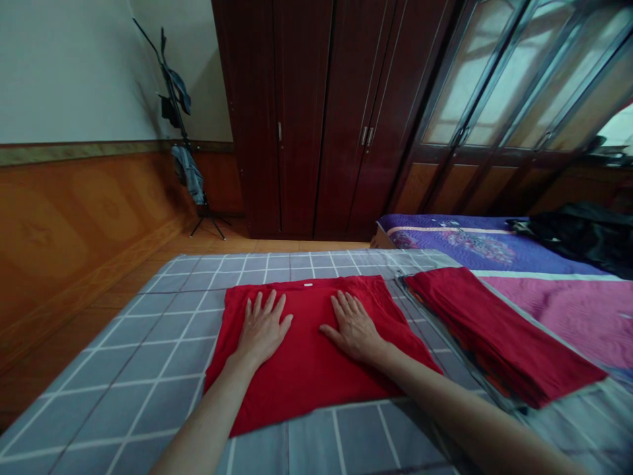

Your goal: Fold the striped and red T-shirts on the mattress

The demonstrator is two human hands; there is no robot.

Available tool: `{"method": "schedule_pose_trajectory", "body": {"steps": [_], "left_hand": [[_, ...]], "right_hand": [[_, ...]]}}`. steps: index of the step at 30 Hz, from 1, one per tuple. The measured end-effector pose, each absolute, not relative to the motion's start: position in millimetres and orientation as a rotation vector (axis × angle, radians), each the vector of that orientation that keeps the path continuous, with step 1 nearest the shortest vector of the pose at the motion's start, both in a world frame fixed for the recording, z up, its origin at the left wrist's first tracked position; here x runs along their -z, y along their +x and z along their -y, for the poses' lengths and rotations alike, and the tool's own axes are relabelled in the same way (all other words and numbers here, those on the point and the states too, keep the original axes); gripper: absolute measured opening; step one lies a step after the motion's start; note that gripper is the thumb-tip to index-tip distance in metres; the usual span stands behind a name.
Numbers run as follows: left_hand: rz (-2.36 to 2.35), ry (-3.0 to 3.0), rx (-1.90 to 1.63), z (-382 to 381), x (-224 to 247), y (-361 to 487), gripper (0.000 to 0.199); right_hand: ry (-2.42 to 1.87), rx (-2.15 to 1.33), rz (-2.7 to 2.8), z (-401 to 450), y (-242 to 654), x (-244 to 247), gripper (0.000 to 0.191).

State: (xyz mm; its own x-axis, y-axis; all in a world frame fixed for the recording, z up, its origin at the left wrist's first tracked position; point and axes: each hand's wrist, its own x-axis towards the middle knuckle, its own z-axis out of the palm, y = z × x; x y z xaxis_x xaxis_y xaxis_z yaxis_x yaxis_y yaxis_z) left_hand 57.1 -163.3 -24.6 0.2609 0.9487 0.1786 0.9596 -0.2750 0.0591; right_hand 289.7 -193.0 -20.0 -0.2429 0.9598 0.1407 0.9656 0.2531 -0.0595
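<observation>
A red cloth garment lies spread on a grey checked cover, with a small white label at its far edge. My left hand rests flat on its left part, fingers spread. On its right part lies my right hand, palm down, with the thumb held out toward the middle. Neither hand grips the cloth. To the right sits a stack of folded clothes with a red piece on top.
Behind stands a dark red wardrobe. A coat stand holding some items is at the back left. At the right are a purple and pink bedspread and a dark garment heap.
</observation>
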Motion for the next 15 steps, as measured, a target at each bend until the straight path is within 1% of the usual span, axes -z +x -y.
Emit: {"method": "schedule_pose_trajectory", "body": {"steps": [3, 6, 9, 13, 15], "left_hand": [[1.855, -2.450, 0.269, 164.0, 23.1, 57.8, 0.054], [1.854, -2.451, 0.272, 164.2, 23.4, 58.0, 0.055], [1.839, -2.447, 0.280, 164.4, 24.2, 57.6, 0.055], [1.834, -2.448, 0.274, 165.2, 23.3, 56.3, 0.055], [1.832, -2.446, 0.274, 165.3, 22.7, 55.5, 0.055]], "right_hand": [[-2.065, 0.204, 2.209, 188.3, 345.8, 18.4, 0.082], [-2.171, 0.306, 2.081, 192.5, 362.8, 12.0, 0.076], [-1.998, 0.266, 2.153, 212.4, 329.3, 5.5, 0.071], [-1.530, -0.113, 2.501, 252.1, 274.9, 3.7, 0.069], [-1.467, -0.212, 2.568, 266.4, 275.5, 6.5, 0.068]]}}
